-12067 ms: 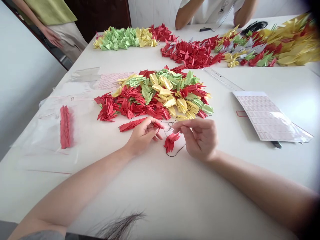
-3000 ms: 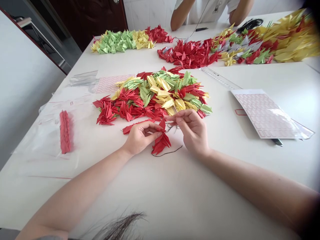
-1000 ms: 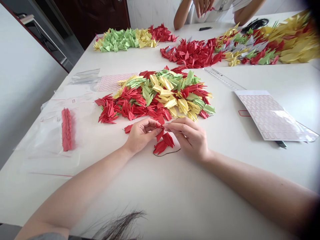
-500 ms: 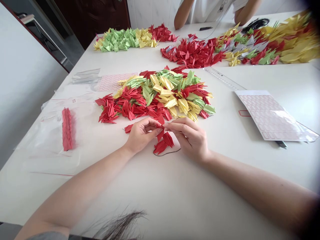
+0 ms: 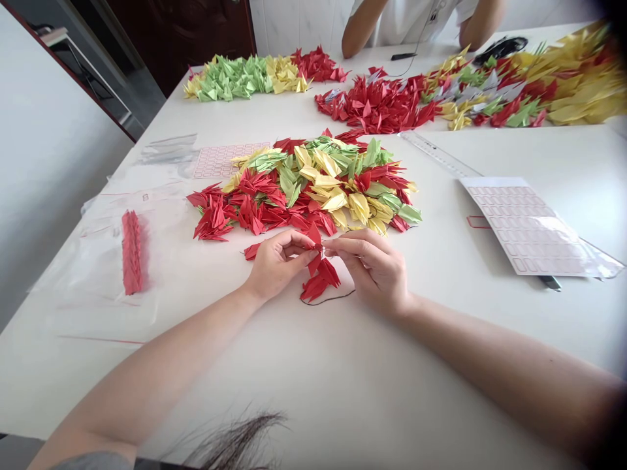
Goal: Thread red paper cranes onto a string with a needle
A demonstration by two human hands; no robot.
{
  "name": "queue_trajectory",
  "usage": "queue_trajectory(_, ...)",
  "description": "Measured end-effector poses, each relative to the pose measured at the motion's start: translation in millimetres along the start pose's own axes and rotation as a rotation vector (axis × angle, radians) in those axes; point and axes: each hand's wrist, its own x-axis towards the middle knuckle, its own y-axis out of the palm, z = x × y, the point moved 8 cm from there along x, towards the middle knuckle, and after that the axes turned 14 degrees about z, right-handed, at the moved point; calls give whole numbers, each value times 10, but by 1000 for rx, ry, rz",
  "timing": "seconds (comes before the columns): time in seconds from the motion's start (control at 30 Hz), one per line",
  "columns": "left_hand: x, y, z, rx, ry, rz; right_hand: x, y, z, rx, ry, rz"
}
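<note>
Pinches a red paper crane (image 5: 315, 243) between thumb and fingertips of the left hand (image 5: 275, 264), closed narrow on it, near the middle of the tabletop (image 5: 343, 391) and just on the near side of the mixed pile (image 5: 318, 183) of red, yellow and green cranes. Meets it with the right hand (image 5: 378, 267), fingertips drawn tight at the crane's edge, seemingly on something thin; too small to tell whether needle or thread. Below both hands, resting on the tabletop, a cluster of red cranes (image 5: 319, 284), with a black thread (image 5: 337, 299) curving out from under it toward the right wrist. Could tear the thin paper if pierced off-centre or tugged sharply; could lose the loose thread tail back through the cluster, with no knot visible; could snag the pile behind on a wide pull. Further off: a red stack (image 5: 131, 251) in a clear bag toward the left edge, a label sheet (image 5: 524, 225) toward the right edge, another person's forearms (image 5: 360, 32) at the far edge.
</note>
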Motion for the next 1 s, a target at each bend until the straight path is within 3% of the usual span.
queue_trajectory(0.3, -2, 18, -27, 78, 41, 5, 4, 28, -8, -67, 17, 44)
queue_trajectory(1.0, 4, 21, -8, 54, 29, 22, 1, 23, -49, 41, 42, 13)
